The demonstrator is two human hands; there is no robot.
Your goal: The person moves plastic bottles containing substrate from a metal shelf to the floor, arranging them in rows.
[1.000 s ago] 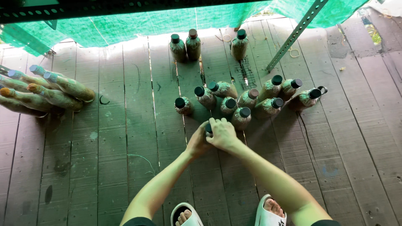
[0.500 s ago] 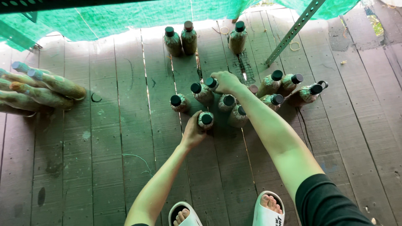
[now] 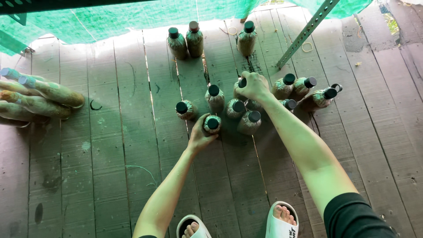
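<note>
On the plank floor stands a cluster of packed bottles with dark caps, likely hefty and rigid, best gripped round the body. The right hand is clenched over one bottle's top; the left hand cups the nearest bottle.

Both forearms bare. Right arm: black sleeve from the elbow up. Left arm: no sleeve visible. Feet in white open-toed slide sandals, toes exposed.
</note>
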